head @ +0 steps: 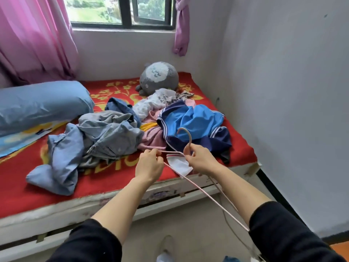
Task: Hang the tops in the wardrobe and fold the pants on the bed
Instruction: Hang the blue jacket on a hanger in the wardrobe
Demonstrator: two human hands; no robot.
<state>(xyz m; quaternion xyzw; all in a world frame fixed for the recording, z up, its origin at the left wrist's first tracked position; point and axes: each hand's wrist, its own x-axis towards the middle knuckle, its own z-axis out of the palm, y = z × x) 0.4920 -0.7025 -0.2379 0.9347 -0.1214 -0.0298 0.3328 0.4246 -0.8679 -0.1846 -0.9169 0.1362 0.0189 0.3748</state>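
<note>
A pale pink wire hanger (205, 191) is held over the bed's front edge. My right hand (202, 159) grips it at the neck just below the hook. My left hand (150, 163) pinches the hanger's shoulder wire a little to the left. Behind the hands a pile of clothes lies on the red bed cover (22, 193): a blue and navy striped jacket (198, 125), grey-blue denim garments (105, 135), a light blue piece (60, 163), pink cloth (154, 137) and white tops (151, 104). A white collar piece (179, 164) lies under the hanger.
A grey plush toy (158, 77) sits at the bed's far end below the window. A blue pillow (37, 104) lies at the left. Pink curtains (34, 35) hang at the left, a white wall (283, 91) closes the right. Bare floor (179, 224) runs below the bed frame.
</note>
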